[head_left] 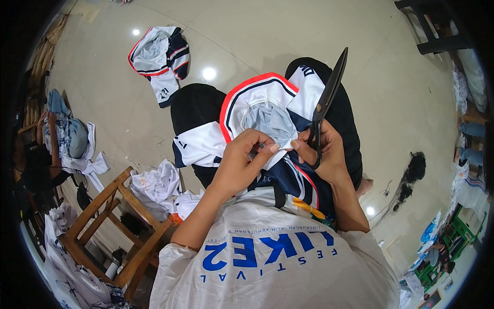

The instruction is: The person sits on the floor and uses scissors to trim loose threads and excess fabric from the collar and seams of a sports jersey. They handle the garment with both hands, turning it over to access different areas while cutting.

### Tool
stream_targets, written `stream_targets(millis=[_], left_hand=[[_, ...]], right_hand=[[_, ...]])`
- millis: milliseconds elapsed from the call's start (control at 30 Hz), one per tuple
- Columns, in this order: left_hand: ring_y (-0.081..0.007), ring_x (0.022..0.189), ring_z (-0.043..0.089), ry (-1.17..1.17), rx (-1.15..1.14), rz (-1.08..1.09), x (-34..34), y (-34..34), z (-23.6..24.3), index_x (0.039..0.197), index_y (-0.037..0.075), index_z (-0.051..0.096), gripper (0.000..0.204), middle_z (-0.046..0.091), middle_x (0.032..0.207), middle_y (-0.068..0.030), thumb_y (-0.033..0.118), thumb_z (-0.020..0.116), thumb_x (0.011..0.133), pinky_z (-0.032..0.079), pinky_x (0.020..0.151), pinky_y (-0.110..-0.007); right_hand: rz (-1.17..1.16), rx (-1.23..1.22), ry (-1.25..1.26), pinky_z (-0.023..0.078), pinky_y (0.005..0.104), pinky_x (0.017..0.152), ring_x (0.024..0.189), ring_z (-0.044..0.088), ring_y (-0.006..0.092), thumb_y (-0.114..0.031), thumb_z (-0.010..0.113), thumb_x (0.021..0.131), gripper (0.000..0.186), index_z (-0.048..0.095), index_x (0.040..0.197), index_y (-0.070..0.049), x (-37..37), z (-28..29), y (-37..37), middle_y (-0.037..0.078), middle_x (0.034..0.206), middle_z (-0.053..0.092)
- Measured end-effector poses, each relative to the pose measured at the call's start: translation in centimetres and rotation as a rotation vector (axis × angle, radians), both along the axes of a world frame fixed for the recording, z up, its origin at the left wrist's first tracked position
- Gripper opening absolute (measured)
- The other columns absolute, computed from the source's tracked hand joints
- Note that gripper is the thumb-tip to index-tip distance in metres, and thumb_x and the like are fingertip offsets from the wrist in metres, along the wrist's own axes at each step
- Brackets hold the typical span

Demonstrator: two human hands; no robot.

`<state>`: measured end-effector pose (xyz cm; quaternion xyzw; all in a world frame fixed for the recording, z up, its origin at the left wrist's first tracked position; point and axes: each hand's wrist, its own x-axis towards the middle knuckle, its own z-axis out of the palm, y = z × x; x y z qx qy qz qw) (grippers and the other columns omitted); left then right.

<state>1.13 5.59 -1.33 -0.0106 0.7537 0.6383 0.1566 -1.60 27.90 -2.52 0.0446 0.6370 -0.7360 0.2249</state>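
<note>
Head view, looking down into my lap. Across my knees lies a white and navy knit garment with red and black edge bands (272, 121), its pale grey inside showing through the round gap in the middle. White sleeve-like panels spread to either side over my black trousers (198, 105).

My left hand (242, 159) comes in from the lower left, thumb and forefinger drawn together on the near edge of the cloth. My right hand (329, 152) meets it just beside, thumb and fingertip pinching that same edge. The right also carries a pair of long black metal scissors (320, 105) — handles at the fingers, blades together and pointing up and away from me.

On the glossy beige tile floor (231, 31), ahead and to the left, a second garment of white, navy and red cloth (152, 56) lies crumpled, well apart from my hands. Left of me: a brown wooden frame (96, 205), a heap of white cloth (154, 188) beside it. Right: a dark, fuzzy tuft (416, 167) on the tiles. My own white T-shirt with blue lettering (278, 273) fills the bottom.
</note>
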Motion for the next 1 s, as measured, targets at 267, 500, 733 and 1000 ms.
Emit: stream_targets(millis=[267, 500, 733, 1000], left_hand=[[-0.0170, 0.074, 0.055, -0.039, -0.053, 0.000, 0.0, 0.0, 0.7, 0.098, -0.002, 0.064, 0.014, 0.061, 0.088, -0.0101, 0.012, 0.065, 0.101, 0.045, 0.068, -0.031], [-0.0243, 0.070, 0.056, -0.103, -0.057, 0.078, 0.8, 0.8, 2.0, 0.105, -0.003, 0.054, 0.012, 0.064, 0.091, -0.0163, 0.009, 0.057, 0.105, 0.048, 0.069, -0.034], [-0.0258, 0.078, 0.058, 0.160, -0.160, 0.139, 1.4, 1.5, 1.7, 0.105, -0.002, 0.052, 0.005, 0.065, 0.103, -0.0173, 0.003, 0.052, 0.105, 0.049, 0.073, -0.033], [-0.0238, 0.078, 0.059, 0.191, -0.149, 0.182, 1.8, 0.8, 0.8, 0.106, -0.002, 0.052, 0.004, 0.066, 0.110, -0.0176, 0.002, 0.052, 0.105, 0.050, 0.074, -0.032]], right_hand=[[0.009, 0.025, 0.003, 0.049, 0.0207, 0.060, 0.066, 0.062, 0.0056, -0.004, 0.080, 0.089, 0.024, 0.059, 0.100, -0.003, 0.1, 0.1, 0.2, 0.004, 0.083, 0.071], [-0.008, 0.092, -0.065, 0.048, 0.0193, 0.062, 0.069, 0.062, 0.0044, -0.003, 0.079, 0.088, 0.026, 0.053, 0.092, -0.005, 1.4, 1.5, -1.0, 0.003, 0.080, 0.067], [-0.034, 0.085, -0.098, 0.050, 0.0207, 0.061, 0.069, 0.064, 0.0056, -0.002, 0.075, 0.091, 0.029, 0.046, 0.089, -0.007, 3.5, 1.6, -2.8, 0.001, 0.078, 0.058], [0.239, -0.064, -0.332, 0.044, 0.0233, 0.045, 0.046, 0.057, 0.0092, -0.027, 0.079, 0.093, 0.037, 0.050, 0.086, -0.006, 4.3, 5.9, 0.2, 0.003, 0.059, 0.057]])
